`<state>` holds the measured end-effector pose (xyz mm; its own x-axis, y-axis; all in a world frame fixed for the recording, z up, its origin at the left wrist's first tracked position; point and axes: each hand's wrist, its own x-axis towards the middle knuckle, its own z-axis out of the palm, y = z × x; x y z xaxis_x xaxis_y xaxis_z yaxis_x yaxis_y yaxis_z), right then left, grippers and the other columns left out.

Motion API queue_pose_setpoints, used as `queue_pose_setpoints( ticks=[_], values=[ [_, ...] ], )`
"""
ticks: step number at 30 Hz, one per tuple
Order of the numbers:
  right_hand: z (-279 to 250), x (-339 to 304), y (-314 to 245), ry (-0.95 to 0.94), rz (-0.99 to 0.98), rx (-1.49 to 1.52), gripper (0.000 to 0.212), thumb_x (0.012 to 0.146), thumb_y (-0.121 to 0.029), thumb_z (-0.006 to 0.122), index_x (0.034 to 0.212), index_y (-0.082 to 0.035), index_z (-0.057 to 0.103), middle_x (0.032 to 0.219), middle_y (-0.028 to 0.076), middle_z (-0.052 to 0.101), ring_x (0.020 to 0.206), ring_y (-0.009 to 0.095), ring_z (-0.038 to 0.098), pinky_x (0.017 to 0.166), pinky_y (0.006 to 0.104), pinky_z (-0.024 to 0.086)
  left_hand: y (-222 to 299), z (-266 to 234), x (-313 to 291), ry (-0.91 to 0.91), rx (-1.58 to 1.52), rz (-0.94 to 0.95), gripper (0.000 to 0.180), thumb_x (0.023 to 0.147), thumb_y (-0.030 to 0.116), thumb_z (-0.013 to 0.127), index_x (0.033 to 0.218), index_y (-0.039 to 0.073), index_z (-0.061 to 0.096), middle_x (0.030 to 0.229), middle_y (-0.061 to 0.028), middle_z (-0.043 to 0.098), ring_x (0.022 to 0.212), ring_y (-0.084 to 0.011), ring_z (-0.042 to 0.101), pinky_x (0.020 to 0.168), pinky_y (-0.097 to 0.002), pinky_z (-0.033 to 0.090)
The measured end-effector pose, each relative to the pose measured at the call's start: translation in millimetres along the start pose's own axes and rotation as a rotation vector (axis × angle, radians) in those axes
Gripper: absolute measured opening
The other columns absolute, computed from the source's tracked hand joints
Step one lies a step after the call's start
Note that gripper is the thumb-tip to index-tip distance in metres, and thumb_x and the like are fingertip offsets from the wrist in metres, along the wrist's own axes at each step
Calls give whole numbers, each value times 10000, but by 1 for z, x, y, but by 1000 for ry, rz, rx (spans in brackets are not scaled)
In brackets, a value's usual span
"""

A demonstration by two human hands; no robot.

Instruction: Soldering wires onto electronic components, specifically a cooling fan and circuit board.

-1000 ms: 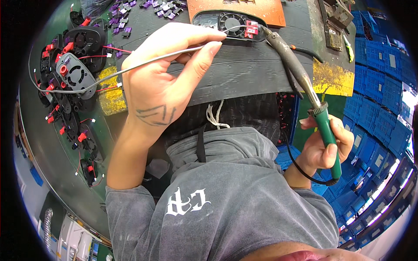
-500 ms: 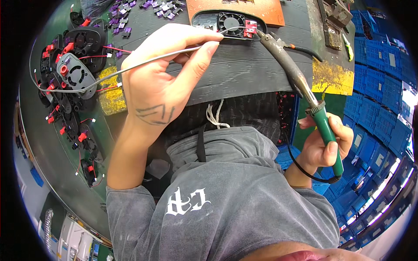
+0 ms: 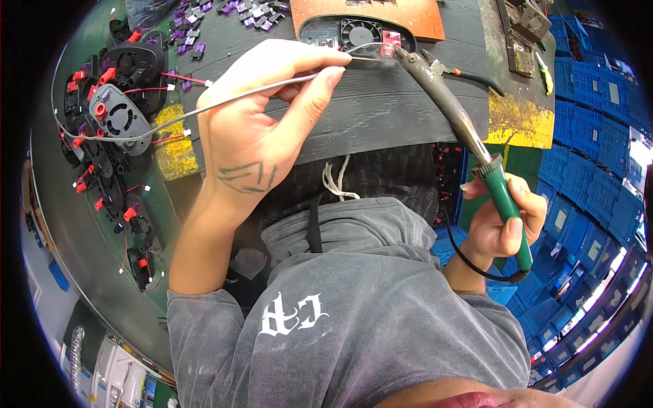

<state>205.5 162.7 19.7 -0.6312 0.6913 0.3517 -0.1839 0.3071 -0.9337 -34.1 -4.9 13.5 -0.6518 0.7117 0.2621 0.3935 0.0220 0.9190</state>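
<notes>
Solder wire (image 3: 231,96), thin and grey, is pinched between the thumb and forefinger of my left hand (image 3: 252,136); its tail loops back to the left. My right hand (image 3: 503,224) grips a soldering iron (image 3: 445,102) by its green handle. Ahead lies a black plastic housing (image 3: 309,29) with a small black fan (image 3: 360,32) and a red circuit board (image 3: 390,36) inside. The iron's tip and the wire's end meet at the near edge of the red board, with a faint blur like smoke there. Exact contact is too small to tell.
An orange-brown board (image 3: 435,20) lies behind the housing. Cutters (image 3: 439,66) rest right of it. Black housings with red parts (image 3: 119,122) crowd the left, and small purple parts (image 3: 255,15) lie at the back. Blue crates (image 3: 588,95) are stacked at the right.
The iron has shifted slightly left and up, its tip now at the red board's near edge. My left hand has moved slightly right with the solder wire. A smoky blur has appeared.
</notes>
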Motion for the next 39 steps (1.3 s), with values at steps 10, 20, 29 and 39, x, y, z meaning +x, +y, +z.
queue_pose_setpoints(
  ticks=[10,20,29,39],
  values=[
    [1,-2,0,-14,38,51,402,879,-328,606,1088,8,536,908,249,613,705,298,657,613,374,566,0,-1,0,-7,34,20,173,917,-12,574,1062,-43,663,979,-95,661,759,-94,610,603,-188,457],
    [1,-2,4,-32,-30,-33,445,892,-354,521,1119,29,518,900,311,620,622,310,640,504,369,548,0,1,-1,-13,20,11,177,920,-3,576,1071,-40,660,981,-96,658,762,-96,610,609,-191,456],
    [3,-2,0,-26,50,51,403,880,-335,605,1082,5,530,914,251,619,723,299,662,634,376,567,-2,2,-2,-14,15,6,179,916,-6,577,1070,-35,662,977,-90,654,748,-95,605,596,-191,454],
    [2,-2,2,-20,28,32,405,878,-343,597,1075,5,533,900,246,615,698,294,662,620,370,566,-3,8,0,83,-52,-39,150,835,-7,684,983,-2,713,875,-83,679,742,-124,635,641,-221,507]
  ],
)
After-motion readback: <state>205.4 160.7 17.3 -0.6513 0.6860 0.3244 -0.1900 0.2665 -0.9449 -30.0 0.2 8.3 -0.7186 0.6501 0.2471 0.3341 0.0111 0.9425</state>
